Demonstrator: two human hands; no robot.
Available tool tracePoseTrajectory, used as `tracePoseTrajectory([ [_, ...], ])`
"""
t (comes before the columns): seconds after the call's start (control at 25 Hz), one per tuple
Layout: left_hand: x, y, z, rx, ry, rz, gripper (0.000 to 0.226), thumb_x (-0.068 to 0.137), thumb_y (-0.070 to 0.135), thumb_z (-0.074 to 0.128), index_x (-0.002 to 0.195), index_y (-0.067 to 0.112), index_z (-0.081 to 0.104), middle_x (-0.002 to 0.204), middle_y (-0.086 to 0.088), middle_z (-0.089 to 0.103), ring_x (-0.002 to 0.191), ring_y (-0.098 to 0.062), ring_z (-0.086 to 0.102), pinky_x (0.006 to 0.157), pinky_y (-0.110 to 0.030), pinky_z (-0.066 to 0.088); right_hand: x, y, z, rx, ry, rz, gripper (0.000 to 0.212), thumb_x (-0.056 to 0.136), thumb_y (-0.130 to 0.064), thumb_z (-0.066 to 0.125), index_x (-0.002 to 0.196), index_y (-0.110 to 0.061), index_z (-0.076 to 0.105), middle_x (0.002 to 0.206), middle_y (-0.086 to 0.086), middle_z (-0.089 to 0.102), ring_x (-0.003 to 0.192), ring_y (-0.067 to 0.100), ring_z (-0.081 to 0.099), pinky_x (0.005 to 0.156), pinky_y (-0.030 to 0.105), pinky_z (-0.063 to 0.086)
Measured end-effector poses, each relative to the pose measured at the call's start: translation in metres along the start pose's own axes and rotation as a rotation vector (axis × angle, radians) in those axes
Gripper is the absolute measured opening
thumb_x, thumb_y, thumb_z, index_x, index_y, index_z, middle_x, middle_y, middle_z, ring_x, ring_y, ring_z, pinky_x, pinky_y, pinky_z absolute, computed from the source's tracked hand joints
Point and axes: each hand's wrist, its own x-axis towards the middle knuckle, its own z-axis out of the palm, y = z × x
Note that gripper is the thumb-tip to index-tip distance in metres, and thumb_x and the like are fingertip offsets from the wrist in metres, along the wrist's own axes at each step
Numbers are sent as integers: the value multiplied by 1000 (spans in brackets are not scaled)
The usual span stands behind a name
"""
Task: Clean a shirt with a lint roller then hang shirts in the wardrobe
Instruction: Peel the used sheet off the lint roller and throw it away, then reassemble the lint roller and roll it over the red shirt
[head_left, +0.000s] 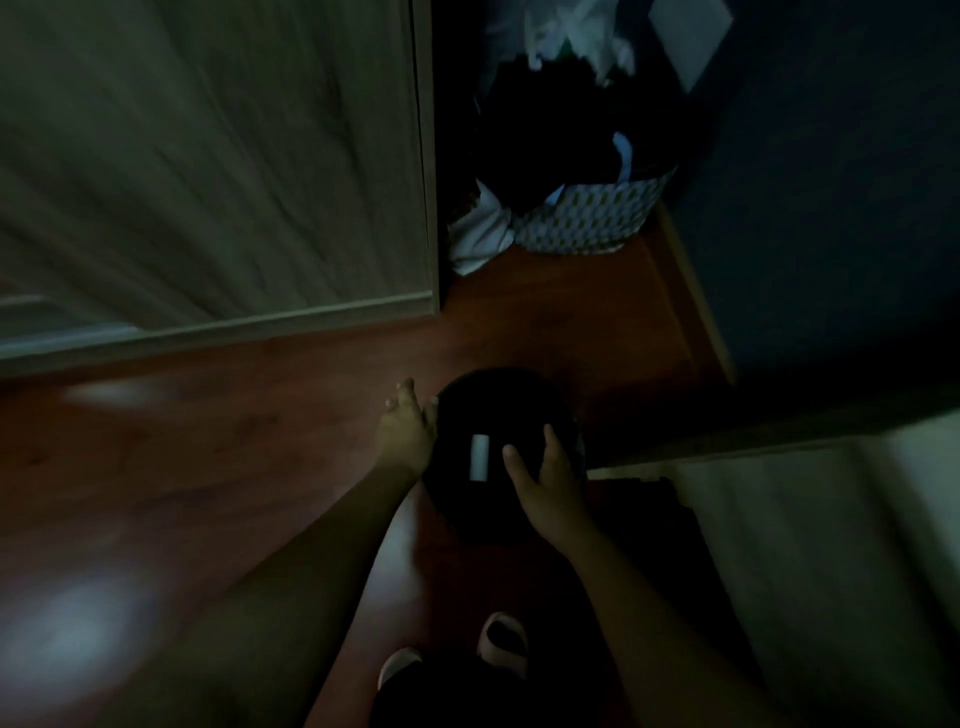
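Note:
A black shirt (498, 415), bunched into a rounded bundle with a small white label (479, 457) on top, is held over the wooden floor in front of me. My left hand (405, 423) presses against its left edge, fingers stretched out and thumb on the fabric. Over the bundle's right side, my right hand (545, 480) grips from above. The wardrobe (218, 171) with its pale wood-grain door fills the upper left. No lint roller is in view. The picture is dark and blurred.
A patterned laundry basket (587, 223) piled with dark and white clothes stands beside the wardrobe against a dark wall (831, 208). A pale bed edge (831, 545) lies at the right. My slippered feet (498, 644) stand on the reddish floor (208, 467).

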Motion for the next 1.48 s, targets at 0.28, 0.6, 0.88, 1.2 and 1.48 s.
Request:
tracePoseTrajectory([
  [0.28,-159,131,-125,13,-41,201,45,100,29,33,130,-3,42,130,-29,51,118,-45,47,92,-39,37,-196,-105,-83,-10,179,-163,67,95,-48,36,148,-15,13,157,8,15,143,24,18,115,34,14],
  [0.6,-321,194,-118,-6,54,525,40,99,22,37,133,2,45,135,-22,51,124,-37,47,97,-34,36,-330,-97,-168,-195,312,-411,70,92,-56,38,146,-12,26,151,10,33,139,21,31,117,37,22],
  [0.88,-448,189,-9,20,105,663,38,98,16,41,133,3,48,137,-18,50,127,-31,47,102,-30,35,-431,35,-244,-388,381,-611,69,90,-55,28,146,-15,24,154,8,25,142,21,22,114,33,19],
  [1.2,-582,205,120,126,-90,758,50,94,34,35,135,8,47,140,-13,48,128,-25,48,105,-23,31,-488,158,-363,-588,653,-602,59,90,-46,35,138,-12,39,150,13,33,138,30,30,109,43,29],
  [1.48,-620,230,196,480,-307,1061,53,97,33,29,144,9,31,151,-13,31,138,-27,33,110,-29,28,-461,176,-431,-829,520,-488,63,94,-34,46,148,-18,17,158,9,9,145,29,12,115,41,16],
])
